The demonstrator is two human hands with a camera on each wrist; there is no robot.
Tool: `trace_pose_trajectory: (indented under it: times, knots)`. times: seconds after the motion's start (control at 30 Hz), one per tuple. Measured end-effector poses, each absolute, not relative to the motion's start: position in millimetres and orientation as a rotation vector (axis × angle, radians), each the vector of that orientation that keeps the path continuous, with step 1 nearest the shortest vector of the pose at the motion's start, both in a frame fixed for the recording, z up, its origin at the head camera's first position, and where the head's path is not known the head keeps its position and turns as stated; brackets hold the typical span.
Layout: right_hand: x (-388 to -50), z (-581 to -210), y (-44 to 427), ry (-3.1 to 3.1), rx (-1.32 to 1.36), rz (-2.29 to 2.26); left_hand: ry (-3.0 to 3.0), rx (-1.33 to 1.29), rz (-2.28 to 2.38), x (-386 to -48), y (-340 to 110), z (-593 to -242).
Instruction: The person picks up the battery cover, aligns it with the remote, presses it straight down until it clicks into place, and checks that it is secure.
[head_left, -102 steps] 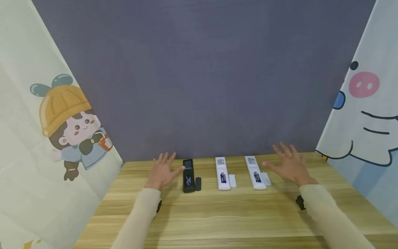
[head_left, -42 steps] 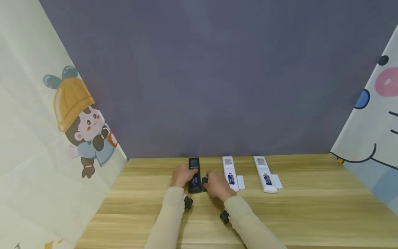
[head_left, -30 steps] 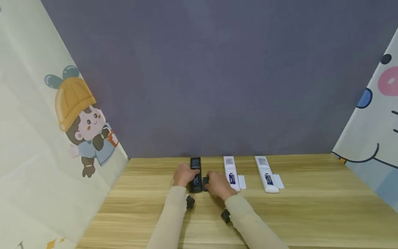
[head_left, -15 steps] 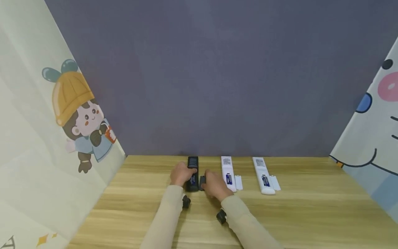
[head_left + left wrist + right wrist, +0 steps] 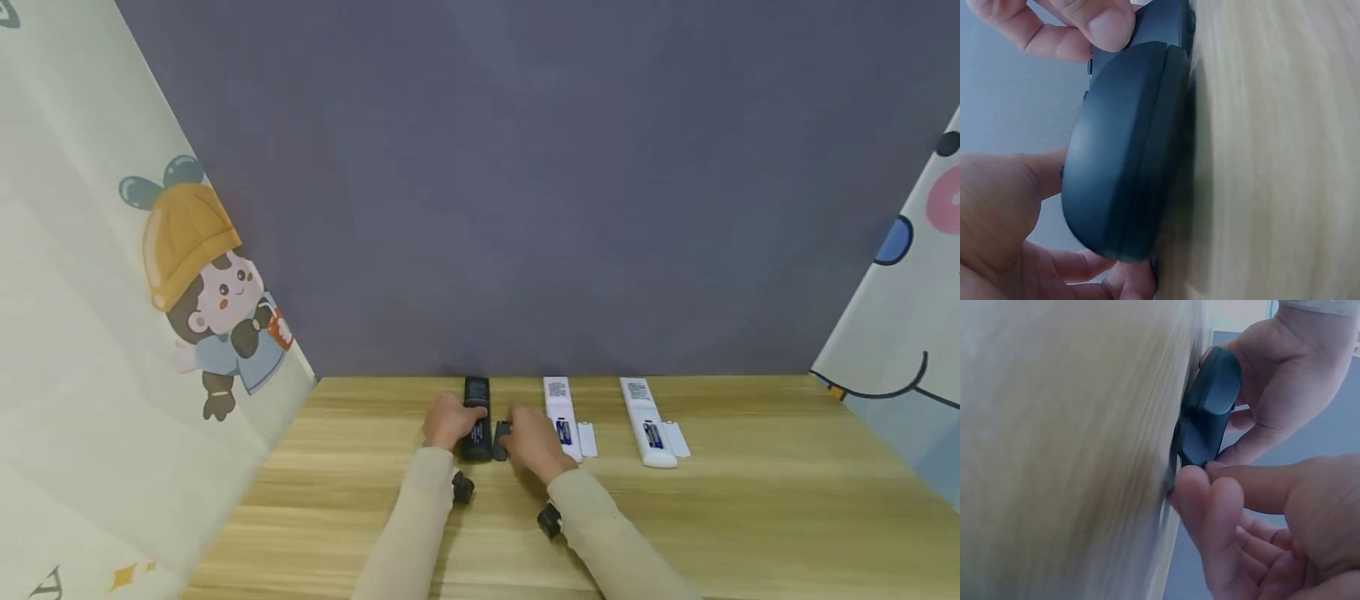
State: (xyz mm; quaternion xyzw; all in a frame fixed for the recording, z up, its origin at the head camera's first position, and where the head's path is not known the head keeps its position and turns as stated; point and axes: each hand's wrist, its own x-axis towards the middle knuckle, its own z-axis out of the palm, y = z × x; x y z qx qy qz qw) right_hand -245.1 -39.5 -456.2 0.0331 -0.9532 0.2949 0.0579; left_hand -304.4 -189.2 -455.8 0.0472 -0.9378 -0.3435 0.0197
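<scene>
A black remote control [image 5: 476, 446] lies back side up on the table, a blue battery visible in its open compartment. My left hand [image 5: 447, 419] grips its left side, thumb across the top; in the left wrist view the remote's rounded end [image 5: 1110, 156] sits between thumb and fingers. Just right of it, my right hand [image 5: 536, 442] pinches the small black battery cover [image 5: 500, 442], slightly tilted. The right wrist view shows this cover [image 5: 1200, 439] beside the remote [image 5: 1222, 381], with thumb and fingertips at its edge. Whether the cover is off the table I cannot tell.
Two white remotes lie to the right: the nearer white remote [image 5: 557, 404], partly behind my right hand, and the farther white remote [image 5: 642, 412]. Each has blue batteries showing and a white cover [image 5: 587, 439] alongside. A grey panel [image 5: 480, 208] stands behind the wooden table [image 5: 360, 533].
Both hands, spread apart at first, have come together: the left onto the black remote, the right onto its cover. Over the last second they hold nearly still; the cover tilts slightly.
</scene>
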Motion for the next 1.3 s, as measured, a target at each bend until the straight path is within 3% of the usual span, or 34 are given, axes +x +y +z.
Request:
trace_pose_trajectory:
  times: [0.7,1.3]
  knots:
    - [-249.5,-452.8,-33.0,-2.728,-0.013,1.416,-2.920,0.177,-1.183,-308.9,-199.5,-459.7]
    - [-251.4,-450.5,-30.1,-2.682,0.021,1.465,-2.877,0.184,-1.250,-309.8,-202.6,-462.1]
